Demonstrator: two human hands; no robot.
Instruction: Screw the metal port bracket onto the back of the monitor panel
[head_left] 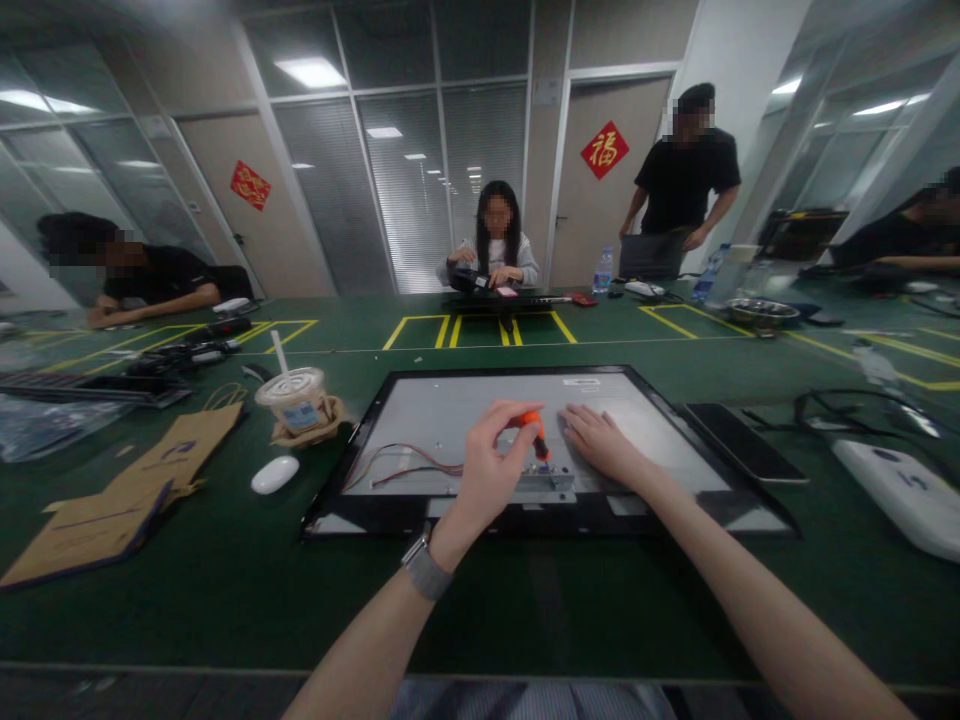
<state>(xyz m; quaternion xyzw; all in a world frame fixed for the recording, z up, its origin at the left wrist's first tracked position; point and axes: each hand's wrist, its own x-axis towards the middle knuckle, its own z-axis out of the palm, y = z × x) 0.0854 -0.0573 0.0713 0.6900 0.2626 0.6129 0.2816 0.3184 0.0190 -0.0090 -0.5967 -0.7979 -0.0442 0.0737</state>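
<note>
Screwdriver (535, 424) pinched in left hand (491, 455), right hand (602, 440) flat on panel (427, 412), “福” sign (604, 150) beyond.

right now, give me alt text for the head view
The left hand holds an orange screwdriver at a metal bracket on a gray, black-framed panel; the right hand lies on the panel. A white computer mouse lies to the left on the green table.

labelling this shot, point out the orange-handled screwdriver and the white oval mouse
Orange-handled screwdriver (538, 431), head view, on its handle
White oval mouse (275, 475), head view, middle of its top shell
</note>
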